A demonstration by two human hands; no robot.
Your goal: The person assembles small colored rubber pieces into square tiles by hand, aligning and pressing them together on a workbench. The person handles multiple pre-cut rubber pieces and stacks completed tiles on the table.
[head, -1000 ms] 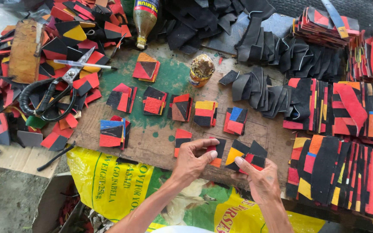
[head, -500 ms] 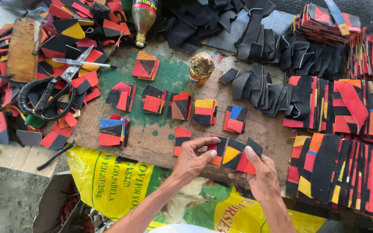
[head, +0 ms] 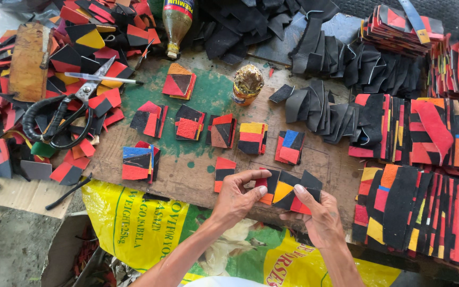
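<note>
My left hand [head: 238, 197] pinches a small black, red and orange patch [head: 270, 183] at the near edge of the wooden board [head: 187, 171]. My right hand [head: 317, 214] has its fingertips on the neighbouring patch of black, yellow and red pieces [head: 292, 192], pressing it against the board. The two patches touch each other. A separate red and black patch [head: 223, 170] lies just left of my left hand. Further back, several small stacks of coloured patches [head: 220, 131] sit in a row.
Large scissors [head: 64, 112] and a pen [head: 103, 79] lie on scrap pieces at the left. A small open glue pot [head: 247, 84] and a bottle [head: 175, 24] stand at the back. Long patchwork strips [head: 421, 202] fill the right. A yellow sack [head: 139, 223] hangs below.
Both hands have drawn closer together over the patches at the board's near edge. The left hand now pinches the small patch, and the right hand's fingers have slid up onto the neighbouring one.
</note>
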